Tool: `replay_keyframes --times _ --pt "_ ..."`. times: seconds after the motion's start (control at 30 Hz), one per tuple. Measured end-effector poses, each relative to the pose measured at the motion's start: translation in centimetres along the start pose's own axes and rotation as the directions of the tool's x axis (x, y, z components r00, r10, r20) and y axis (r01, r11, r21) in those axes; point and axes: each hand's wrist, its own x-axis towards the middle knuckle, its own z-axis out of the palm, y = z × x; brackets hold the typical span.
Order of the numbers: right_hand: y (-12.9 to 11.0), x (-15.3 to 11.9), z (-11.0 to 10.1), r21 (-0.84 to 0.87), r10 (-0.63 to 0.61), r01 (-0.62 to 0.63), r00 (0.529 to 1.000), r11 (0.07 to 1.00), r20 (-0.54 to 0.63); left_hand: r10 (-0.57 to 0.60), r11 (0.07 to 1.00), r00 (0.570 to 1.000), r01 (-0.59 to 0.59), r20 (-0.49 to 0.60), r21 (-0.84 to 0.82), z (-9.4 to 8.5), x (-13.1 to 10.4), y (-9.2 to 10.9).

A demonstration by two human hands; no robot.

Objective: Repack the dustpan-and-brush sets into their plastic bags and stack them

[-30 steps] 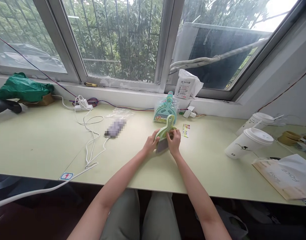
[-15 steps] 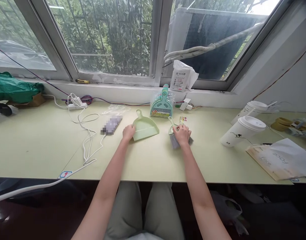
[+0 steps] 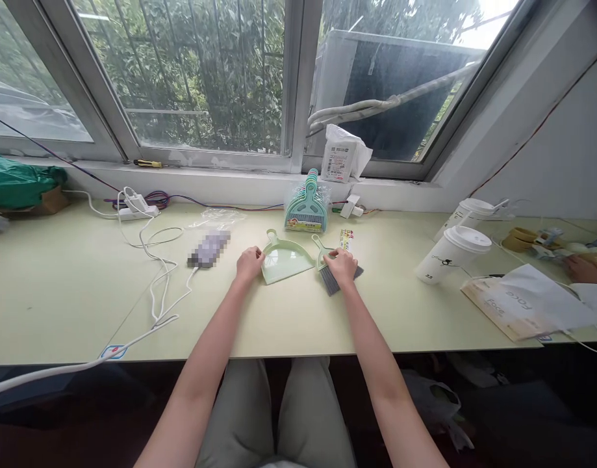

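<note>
My left hand (image 3: 250,264) is closed on the left edge of a pale green dustpan (image 3: 286,261). The dustpan rests on the table with its handle pointing away from me and its wide edge towards me. My right hand (image 3: 342,265) grips a small hand brush (image 3: 329,281) of the same green, from above. Grey bristles show below and to the right of the fingers, and the looped handle points to the upper left. Dustpan and brush lie almost side by side. A colourful label card (image 3: 347,239) is just behind the brush.
Wrapped dustpan-and-brush sets (image 3: 306,211) stand at the back by the windowsill. To the left are a blurred phone (image 3: 209,249), white cables (image 3: 164,286) and a power strip (image 3: 138,211). On the right stand white cups (image 3: 451,257) beside a paper bag (image 3: 527,302).
The dustpan has moved right and a little towards me with my left hand, closing most of the gap to the brush. My right hand keeps its grip. The whole view has shifted slightly.
</note>
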Motion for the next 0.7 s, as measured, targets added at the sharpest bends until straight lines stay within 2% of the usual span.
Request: replay_keyframes --times 0.07,0.1,0.2,0.27,0.3,0.43,0.57,0.7 --pt "-1.0 -0.5 0.2 0.058 -0.045 0.045 0.999 0.997 0.001 0.163 0.987 0.983 -0.163 0.085 0.000 0.9 -0.8 1.3" --pt "-1.5 -0.9 0.3 0.075 -0.082 0.081 0.997 0.994 0.014 0.269 0.963 0.954 -0.269 0.133 -0.016 1.4 -1.4 2.1" --pt "-3.1 -2.1 0.8 0.095 -0.198 0.191 0.978 0.977 0.068 0.569 0.818 0.798 -0.574 0.198 -0.040 2.6 -2.9 4.4" --pt "-3.8 -2.6 1.0 0.113 -0.260 0.249 0.961 0.962 0.094 0.677 0.723 0.718 -0.690 0.165 0.034 2.9 -3.4 5.2" --pt "-3.9 -2.7 1.0 0.126 -0.283 0.269 0.954 0.955 0.103 0.701 0.697 0.701 -0.712 0.130 0.086 2.8 -3.5 5.3" --pt "-3.8 -2.5 1.0 0.208 -0.311 0.280 0.941 0.937 0.136 0.725 0.669 0.688 -0.705 0.000 0.238 2.0 -2.5 4.0" --pt "-3.6 -2.0 1.5 0.306 -0.339 0.281 0.928 0.910 0.154 0.760 0.604 0.648 -0.733 0.050 0.313 2.3 -1.6 3.2" --pt "-4.2 -1.7 2.0 0.331 -0.375 0.300 0.906 0.895 0.193 0.778 0.562 0.626 -0.734 0.058 0.381 2.7 -1.7 4.1"
